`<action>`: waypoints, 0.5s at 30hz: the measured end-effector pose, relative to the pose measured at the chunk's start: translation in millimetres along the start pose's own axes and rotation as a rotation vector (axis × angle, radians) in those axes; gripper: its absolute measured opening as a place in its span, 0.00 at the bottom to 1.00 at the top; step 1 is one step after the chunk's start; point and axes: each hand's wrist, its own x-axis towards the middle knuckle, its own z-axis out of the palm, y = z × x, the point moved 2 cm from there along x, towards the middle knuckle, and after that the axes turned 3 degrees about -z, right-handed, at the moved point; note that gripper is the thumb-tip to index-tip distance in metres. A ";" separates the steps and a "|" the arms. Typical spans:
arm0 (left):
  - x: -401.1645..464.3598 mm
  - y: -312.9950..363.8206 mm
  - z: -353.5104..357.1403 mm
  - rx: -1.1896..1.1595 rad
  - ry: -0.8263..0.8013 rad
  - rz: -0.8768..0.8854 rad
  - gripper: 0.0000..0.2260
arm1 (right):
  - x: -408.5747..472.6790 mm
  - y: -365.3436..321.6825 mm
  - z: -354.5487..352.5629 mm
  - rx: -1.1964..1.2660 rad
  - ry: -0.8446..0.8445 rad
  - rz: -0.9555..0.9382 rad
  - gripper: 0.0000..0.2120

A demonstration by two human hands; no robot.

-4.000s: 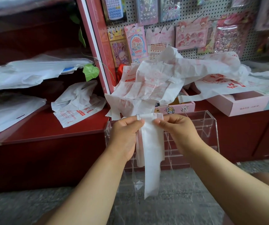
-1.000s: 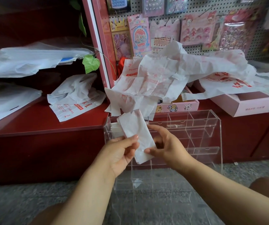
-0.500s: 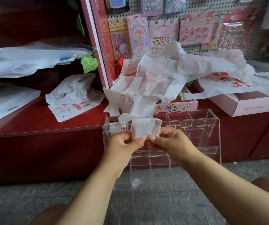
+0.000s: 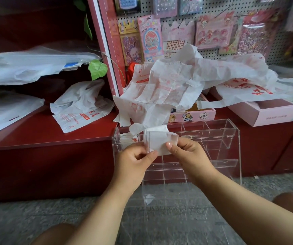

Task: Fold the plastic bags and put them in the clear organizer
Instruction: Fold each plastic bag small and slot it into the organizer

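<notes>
I see both hands, left hand and right hand, pinching a folded plastic bag before the clear organizer, whose left compartment seemingly holds bags

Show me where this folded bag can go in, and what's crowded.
The clear organizer's top-row cells right of the folded bag look bare. Its top-left cell already holds folded bags. The loose bag pile overhangs the back left, so come in from the front.

Folded bag between both hands
</notes>
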 end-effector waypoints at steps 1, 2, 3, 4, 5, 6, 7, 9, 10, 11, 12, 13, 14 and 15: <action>-0.7 -0.2 1.0 -0.002 0.001 0.001 0.04 | -0.2 -2.4 1.4 0.054 0.017 0.015 0.14; -1.2 -0.7 1.9 -0.012 0.001 -0.002 0.05 | -0.4 -3.5 2.2 0.102 0.038 0.025 0.12; -1.8 -1.8 3.0 -0.024 -0.003 -0.005 0.05 | -0.6 -4.5 3.0 0.146 0.059 0.035 0.10; -2.6 -2.6 4.3 -0.034 -0.011 -0.007 0.05 | -0.7 -4.4 3.3 0.178 0.081 0.047 0.09; -3.0 -3.4 5.6 -0.042 -0.021 -0.005 0.05 | -0.9 -4.3 3.4 0.204 0.103 0.061 0.09; -3.4 -4.8 6.9 -0.048 -0.031 -0.003 0.06 | -0.7 -3.3 3.3 0.221 0.124 0.073 0.09; -3.8 -6.2 8.1 -0.054 -0.037 0.000 0.08 | -0.7 -2.7 3.3 0.235 0.139 0.087 0.08; -5.2 -8.8 9.5 -0.074 -0.043 -0.007 0.13 | -1.1 -0.4 3.2 0.249 0.152 0.106 0.08; -5.8 -11.5 10.2 -0.072 -0.049 -0.019 0.16 | -1.4 1.2 2.7 0.247 0.154 0.114 0.09; -6.7 -14.7 11.3 -0.062 -0.058 -0.031 0.17 | -1.7 2.6 2.2 0.244 0.153 0.128 0.12; -7.9 -17.7 12.5 -0.044 -0.070 -0.042 0.18 | -1.9 3.7 2.0 0.242 0.148 0.148 0.15; -9.4 -20.5 13.9 -0.028 -0.080 -0.055 0.17 | -2.2 4.2 1.8 0.242 0.143 0.166 0.17; -11.2 -22.5 15.4 -0.018 -0.089 -0.070 0.16 | -2.0 4.6 1.5 0.244 0.139 0.173 0.16; -12.7 -25.1 16.6 -0.014 -0.098 -0.088 0.16 | -2.0 4.5 1.0 0.240 0.138 0.169 0.14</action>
